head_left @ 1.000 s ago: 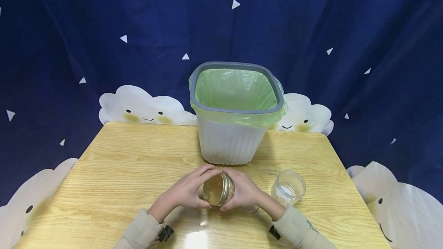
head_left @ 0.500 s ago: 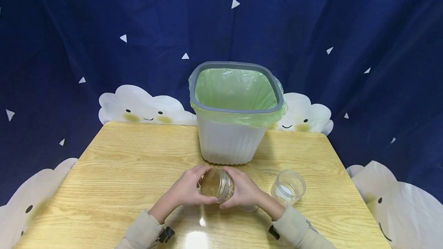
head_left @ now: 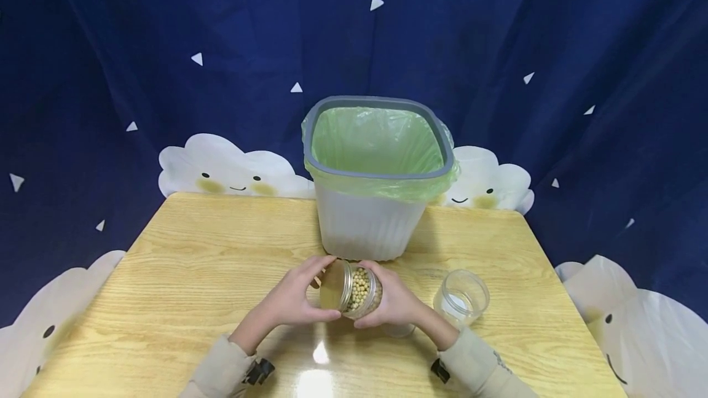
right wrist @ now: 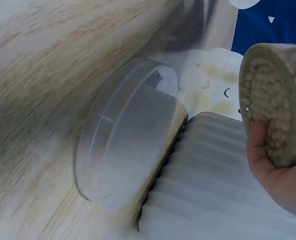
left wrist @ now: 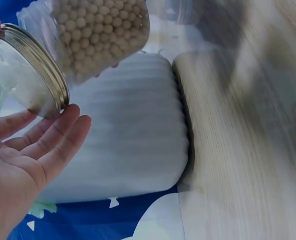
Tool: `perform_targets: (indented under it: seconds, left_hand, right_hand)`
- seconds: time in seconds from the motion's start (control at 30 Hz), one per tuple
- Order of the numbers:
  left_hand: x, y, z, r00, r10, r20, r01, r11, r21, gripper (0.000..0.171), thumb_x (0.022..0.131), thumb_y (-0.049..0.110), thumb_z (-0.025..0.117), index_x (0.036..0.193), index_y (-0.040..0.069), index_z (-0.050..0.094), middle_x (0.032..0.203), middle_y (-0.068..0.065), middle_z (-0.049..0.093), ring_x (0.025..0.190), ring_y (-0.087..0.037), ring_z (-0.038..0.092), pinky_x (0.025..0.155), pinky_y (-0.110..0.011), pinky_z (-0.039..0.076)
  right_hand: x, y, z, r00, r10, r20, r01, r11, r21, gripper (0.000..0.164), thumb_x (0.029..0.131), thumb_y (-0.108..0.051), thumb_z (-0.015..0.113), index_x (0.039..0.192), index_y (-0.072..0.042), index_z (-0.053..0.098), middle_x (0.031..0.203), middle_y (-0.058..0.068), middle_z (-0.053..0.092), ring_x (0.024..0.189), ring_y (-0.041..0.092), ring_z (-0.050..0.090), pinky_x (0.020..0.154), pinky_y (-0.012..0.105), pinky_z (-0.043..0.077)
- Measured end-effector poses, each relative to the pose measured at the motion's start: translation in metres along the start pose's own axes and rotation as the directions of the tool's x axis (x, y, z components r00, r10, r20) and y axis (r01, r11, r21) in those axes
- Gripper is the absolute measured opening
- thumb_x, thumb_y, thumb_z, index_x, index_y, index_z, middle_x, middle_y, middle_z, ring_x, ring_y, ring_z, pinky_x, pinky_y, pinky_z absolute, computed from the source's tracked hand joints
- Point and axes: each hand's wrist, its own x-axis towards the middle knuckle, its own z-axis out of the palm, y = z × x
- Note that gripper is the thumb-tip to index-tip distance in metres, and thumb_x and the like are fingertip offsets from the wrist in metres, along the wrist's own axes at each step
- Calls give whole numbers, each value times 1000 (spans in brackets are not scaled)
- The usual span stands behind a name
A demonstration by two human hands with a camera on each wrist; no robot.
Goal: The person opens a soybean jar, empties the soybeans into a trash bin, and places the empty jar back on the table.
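My left hand (head_left: pixel 291 296) holds a gold-rimmed lid (head_left: pixel 333 287) between thumb and fingertips. In the left wrist view, the lid's pale inner face turns toward the palm and its metal edge faces the jar. Tipped on its side, a clear jar (left wrist: pixel 100 37) of small round pale beans (head_left: pixel 359 284) is gripped by my right hand (head_left: pixel 395 300), its mouth toward the lid. A gap between lid and jar exposes the beans. The right wrist view has the jar's base (right wrist: pixel 267 100) with a right-hand finger (right wrist: pixel 257 145) across it.
A white bin (head_left: pixel 370 223) with a grey rim and green liner stands just beyond my hands. To the right sits a clear round container (head_left: pixel 461 300) on the wooden table (head_left: pixel 221 250). A flat clear round piece (head_left: pixel 399 330) lies partly under my right wrist.
The lid has come off the jar, moving left with my left hand, and the beans at the mouth now show. The jar has shifted slightly right in my right hand.
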Motion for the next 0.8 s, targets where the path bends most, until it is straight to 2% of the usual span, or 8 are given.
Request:
perform_targets:
  seconds: [0.23,0.47,0.63,0.8]
  left_hand:
    - [-6,-5,-9,999,-32,-17,32,999,-4,88,65,44,77,136,9,39,119,-3,52,94,-15,54,77,-37,49]
    - [-13,-13,-14,997,-67,-31,65,996,-60,87,65,37,79,135,5,38,124,-6,50,93,-15,54,73,-30,50]
    - [-19,-20,-14,993,-112,-24,109,989,-102,86,66,34,80,135,6,38,123,-9,49,94,-19,55,73,-30,51]
    - [-27,-31,-12,992,-125,-12,124,988,-90,84,67,39,78,134,7,39,120,-5,51,94,-18,54,70,-30,51]
  right_hand:
    - [-1,-3,-8,999,26,-29,-26,1000,-2,98,47,-30,89,129,-5,41,117,10,55,101,25,54,85,43,45]
    - [-5,-3,-15,996,72,-49,-72,997,13,98,47,-27,89,129,-4,41,118,13,54,104,29,53,86,47,43]
    - [-8,0,-18,996,55,-75,-54,998,19,97,47,-28,89,129,-5,41,116,12,55,103,28,54,86,46,44]
    - [-11,2,-23,995,44,-90,-39,998,52,95,48,-26,89,128,-6,42,116,11,55,103,27,54,87,45,43]
